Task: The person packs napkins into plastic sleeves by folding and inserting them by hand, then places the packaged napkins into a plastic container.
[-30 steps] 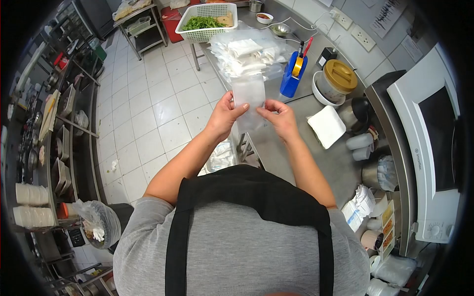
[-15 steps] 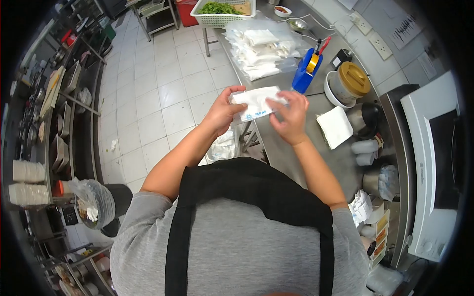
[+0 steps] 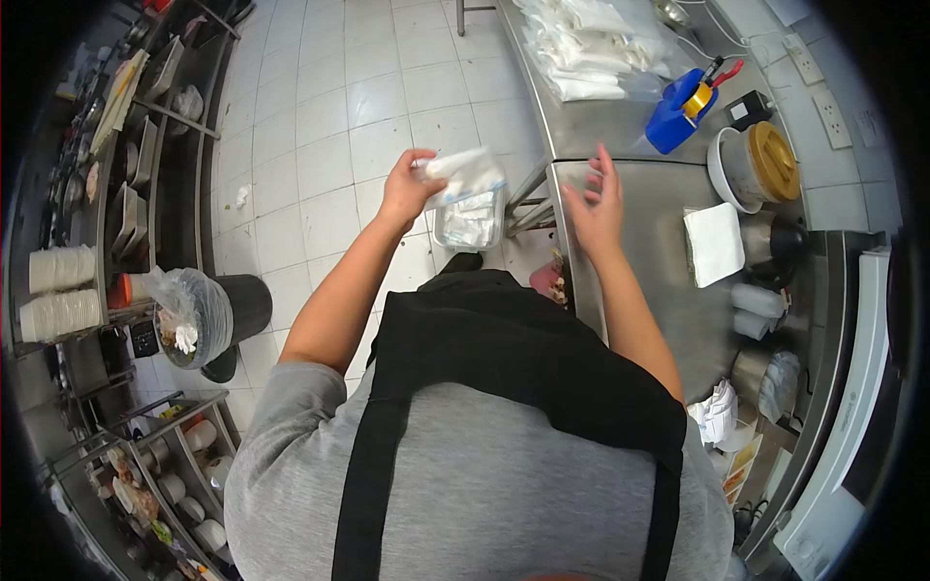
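Note:
My left hand (image 3: 405, 191) pinches a clear plastic packet (image 3: 468, 172) with folded white paper inside and blue print along its edge; motion blurs it slightly. The packet is held above a clear plastic tub (image 3: 502, 221) on the floor, which contains similar white packets. Over the left edge of the steel table (image 3: 649, 290), my right hand (image 3: 596, 205) has its fingers apart and holds nothing. Farther back on the steel surface lies a pile of white packets in plastic (image 3: 601, 44). A square stack of white paper napkins (image 3: 715, 244) rests to the right of my right hand.
A blue tape dispenser (image 3: 670, 121) holding pens stands near the pile. Behind the napkins is a tub with a yellow lid (image 3: 775, 160) in a white bowl. A lined bin (image 3: 242, 305) and metal shelving (image 3: 145, 174) stand to the left on the tiled floor.
My right hand has let go of the packet and is now apart from it. My left hand has carried the packet over the floor tub. The view has tilted down and shifted left.

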`<state>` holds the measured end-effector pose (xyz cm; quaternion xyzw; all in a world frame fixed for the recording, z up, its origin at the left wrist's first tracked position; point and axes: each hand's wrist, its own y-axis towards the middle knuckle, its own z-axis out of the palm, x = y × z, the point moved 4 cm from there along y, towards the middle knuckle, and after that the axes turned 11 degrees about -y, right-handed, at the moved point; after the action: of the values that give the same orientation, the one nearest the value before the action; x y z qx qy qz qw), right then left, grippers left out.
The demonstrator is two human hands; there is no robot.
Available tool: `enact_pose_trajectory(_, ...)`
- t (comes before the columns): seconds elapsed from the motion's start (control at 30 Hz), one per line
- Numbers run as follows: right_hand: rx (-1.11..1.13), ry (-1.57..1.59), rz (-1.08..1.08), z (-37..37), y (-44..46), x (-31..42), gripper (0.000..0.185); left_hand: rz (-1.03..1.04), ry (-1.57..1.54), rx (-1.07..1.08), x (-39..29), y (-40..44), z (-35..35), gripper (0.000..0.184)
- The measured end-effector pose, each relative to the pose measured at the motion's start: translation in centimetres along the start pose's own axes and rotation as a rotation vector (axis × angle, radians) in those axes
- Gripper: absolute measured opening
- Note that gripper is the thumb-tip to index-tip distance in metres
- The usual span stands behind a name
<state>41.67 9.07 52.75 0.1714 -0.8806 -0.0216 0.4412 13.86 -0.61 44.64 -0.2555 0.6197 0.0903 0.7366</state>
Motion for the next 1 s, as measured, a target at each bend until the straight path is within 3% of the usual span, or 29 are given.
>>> enact_pose_trajectory(0.1,-0.094,-0.249,-0.135,-0.4,-1.8,-4.0,0.068,-0.117,0.092,-0.154,8.4,0.7,-4.2,0.044)
enact_pose_trajectory(0.23,-0.089,-0.312,-0.152,-1.3,-3.5,-3.7,0.061,-0.235,0.21,-0.21,16.0,1.7,-5.4,0.038)
enact_pose_trajectory(0.37,-0.056,-0.331,-0.134,-1.3,-4.0,-3.9,0.058,-0.247,0.395,-0.231,17.4,4.6,-5.2,0.068)
enact_pose_trajectory(0.4,-0.043,-0.322,-0.125,-1.3,-3.9,-3.8,0.058,-0.279,0.476,-0.218,17.1,5.6,-5.2,0.079)
enact_pose_trajectory(0.5,-0.034,-0.362,-0.149,-1.3,-4.3,-3.5,0.055,-0.155,0.546,-0.188,15.5,8.4,-5.0,0.076)
enact_pose_trajectory(0.67,-0.056,-0.431,-0.174,-0.8,-4.3,-3.7,0.05,-0.164,0.422,-0.192,11.8,11.7,-5.4,0.064)
enact_pose_trajectory(0.9,-0.077,-0.446,-0.148,-1.0,-4.0,-2.8,0.041,0.011,0.361,-0.084,5.2,16.7,-2.2,0.043)
enact_pose_trajectory(0.93,-0.084,-0.428,-0.141,-1.1,-4.0,-2.6,0.04,0.083,0.347,-0.081,3.6,17.6,-0.9,0.031)
enact_pose_trajectory(1.0,-0.105,-0.418,-0.141,-1.1,-4.0,-2.6,0.041,0.335,0.409,-0.024,-0.9,19.3,2.6,0.028)
